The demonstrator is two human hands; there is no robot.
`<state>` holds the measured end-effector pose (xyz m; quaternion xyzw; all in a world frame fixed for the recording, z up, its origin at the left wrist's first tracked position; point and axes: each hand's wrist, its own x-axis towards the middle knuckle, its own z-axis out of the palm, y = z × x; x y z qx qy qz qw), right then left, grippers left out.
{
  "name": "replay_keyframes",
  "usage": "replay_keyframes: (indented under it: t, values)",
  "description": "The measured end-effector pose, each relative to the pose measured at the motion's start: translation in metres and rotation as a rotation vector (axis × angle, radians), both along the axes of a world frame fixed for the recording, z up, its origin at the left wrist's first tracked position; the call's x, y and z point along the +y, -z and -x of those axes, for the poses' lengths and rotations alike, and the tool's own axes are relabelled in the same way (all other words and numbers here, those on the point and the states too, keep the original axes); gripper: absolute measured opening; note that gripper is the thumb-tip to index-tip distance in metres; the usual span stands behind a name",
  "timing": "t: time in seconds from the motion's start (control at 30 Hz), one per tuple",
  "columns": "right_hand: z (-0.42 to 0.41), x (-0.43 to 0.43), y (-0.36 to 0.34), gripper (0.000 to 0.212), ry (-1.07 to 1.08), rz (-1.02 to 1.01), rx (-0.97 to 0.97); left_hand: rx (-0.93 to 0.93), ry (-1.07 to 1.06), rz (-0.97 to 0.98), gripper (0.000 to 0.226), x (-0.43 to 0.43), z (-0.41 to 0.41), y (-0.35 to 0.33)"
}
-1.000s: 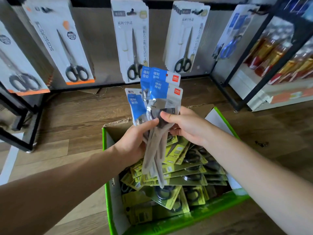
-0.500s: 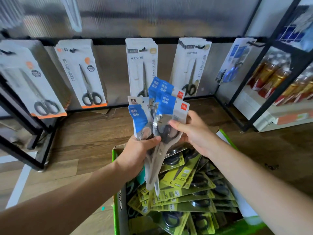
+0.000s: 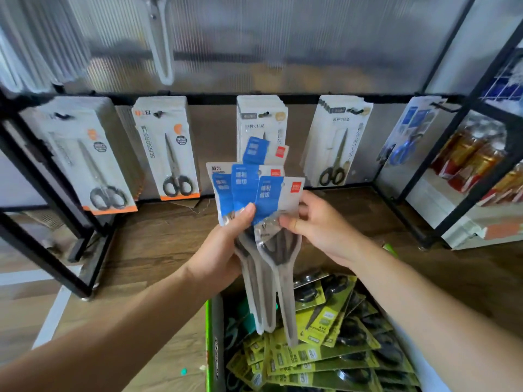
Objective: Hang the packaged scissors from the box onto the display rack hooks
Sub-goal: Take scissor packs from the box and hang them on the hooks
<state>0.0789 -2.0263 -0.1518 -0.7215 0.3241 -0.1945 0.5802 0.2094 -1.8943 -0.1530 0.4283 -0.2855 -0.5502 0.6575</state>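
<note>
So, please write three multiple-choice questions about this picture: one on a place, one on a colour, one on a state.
1. Where is the green-edged box? A hanging on the rack; B below the held packs; C on a shelf.
2. Label colour of the held packs? A blue; B orange; C yellow.
3. The right hand? A hangs idle; B pinches the front pack; C touches a hook.
Key: B, box lies under them; A, blue tops fan out; B, thumb and finger meet on it.
</note>
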Motion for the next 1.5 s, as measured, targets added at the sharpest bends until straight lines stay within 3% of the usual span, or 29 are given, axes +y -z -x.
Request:
replay_keyframes:
  t: [0.3, 0.47, 0.7, 0.87, 1.17, 1.37, 1.5]
  values:
    - [-0.025, -0.006, -0.044, 0.032, 0.129, -0.009, -0.120, -0.014, 0.008, 0.061, 0.041, -0.008, -0.017, -0.035]
    - [-0.039, -0.011, -0.097, 0.032, 0.105, 0.155, -0.117, -0.050, -0.082, 0.077, 0.041, -0.012, -0.028, -0.078]
    - [-0.069, -0.001, -0.172, 0.079, 0.126, 0.437, -0.324, 0.088, -0.090, 0.203, 0.041, -0.010, -0.032, -0.142]
    - [-0.087, 0.000, -0.215, 0.057, 0.088, 0.607, -0.355, -0.011, -0.214, 0.257, 0.042, -0.008, -0.052, -0.178]
    - [-0.148, 0.014, -0.269, 0.061, -0.015, 0.785, -0.367, -0.096, -0.368, 0.378, 0.045, 0.027, -0.095, -0.231]
    - [-0.182, 0.023, -0.289, 0.051, 0.150, 0.706, -0.542, -0.024, -0.479, 0.318, 0.040, 0.046, -0.121, -0.250]
    - [-0.199, 0.022, -0.292, 0.049, 0.219, 0.750, -0.537, -0.067, -0.574, 0.323, 0.034, 0.054, -0.129, -0.256]
